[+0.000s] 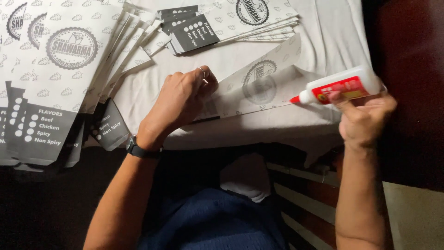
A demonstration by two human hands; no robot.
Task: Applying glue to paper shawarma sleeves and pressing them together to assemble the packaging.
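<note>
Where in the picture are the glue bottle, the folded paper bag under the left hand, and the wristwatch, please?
glue bottle (344, 88): head view, on its labelled body.
folded paper bag (266, 88): head view, on its printed face.
wristwatch (138, 151): head view, on the black strap.

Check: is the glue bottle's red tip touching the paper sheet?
Touching. The head view shows the glue bottle in the right hand, its red tip meeting the edge of the paper sheet with no gap.

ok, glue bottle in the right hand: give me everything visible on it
The glue bottle is white, plastic by its look, with a red and yellow label and a red tip. It lies almost level, tip pointing left and touching the lower edge of the flat paper bag on the white cloth. The right hand has a grip on it from below, fingers over the label. The left hand presses the bag down.
</note>
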